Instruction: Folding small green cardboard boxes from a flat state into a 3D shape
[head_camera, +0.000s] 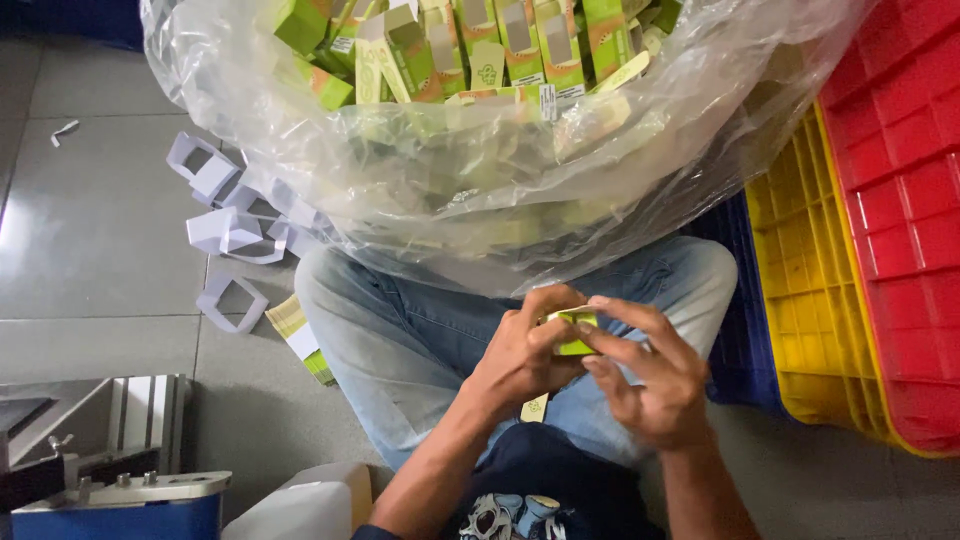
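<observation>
Hands meet over the lap, both on one small green box (573, 332). Left hand (520, 355) wraps it from the near-left side, fingers curled, thumb pressed on the box's front. Right hand (650, 375) comes in from the right, thumb and forefinger pinching the box's top edge, other fingers loosely bent below. Box sits between the two grips, held clear of the jeans (420, 340), mostly hidden by fingers; can't tell if its flap is open or shut.

Just beyond the grips, w/ its bottom bulging against the knees: big clear plastic bag (480, 190) stuffed w/ more green boxes (520, 40). Right of the grips: stacked crates, blue (745, 340), then yellow (810, 290), then red (900, 200). Left of the grips, on the grey tile floor (90, 240): white card cutouts (230, 225) scattered, plus a small stack of flat green cards (305, 345) beside the thigh. Near-left, well apart from the grips: blue-and-metal machine (110, 490).
</observation>
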